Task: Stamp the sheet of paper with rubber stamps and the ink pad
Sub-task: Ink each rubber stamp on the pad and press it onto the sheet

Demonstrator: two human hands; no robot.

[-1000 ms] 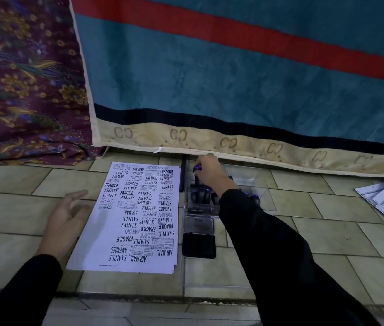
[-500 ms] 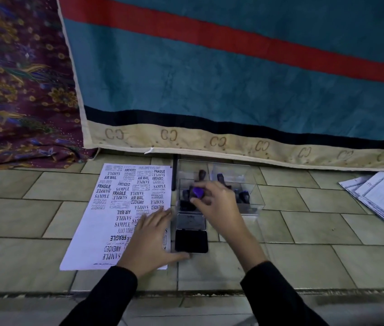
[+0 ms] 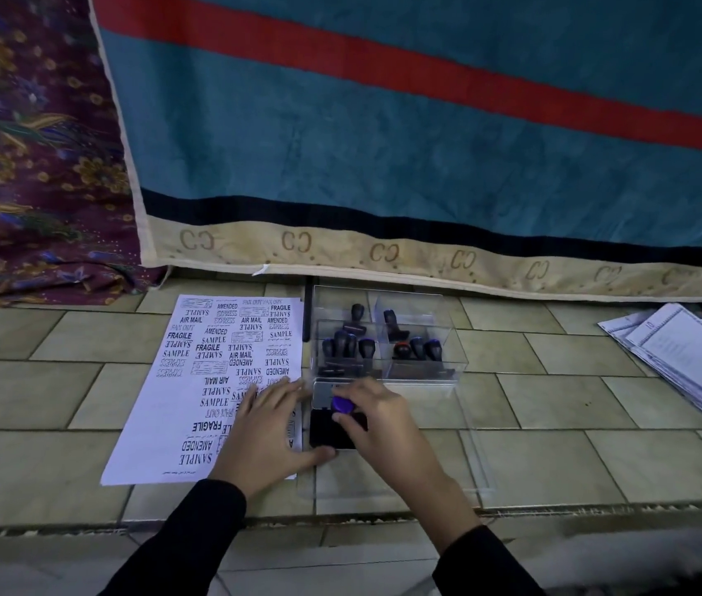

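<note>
Head view: the right hand [image 3: 377, 417] pinches a purple-topped rubber stamp [image 3: 342, 404] in curled fingers, on or just above the black ink pad [image 3: 326, 434]; whether they touch is hidden. The sheet of paper [image 3: 155, 423] lies just left of the pad on the tiled floor [image 3: 39, 380], its long axis running away from the person. The left hand [image 3: 269, 428] presses flat on the sheet's near right part, fingers straight. The stamp's way to the paper is therefore leftward, and the bare paper lies along the left edge.

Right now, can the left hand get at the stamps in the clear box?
Probably yes: the left hand lies flat and free on the sheet, and the clear box just past it looks uncovered.
</note>
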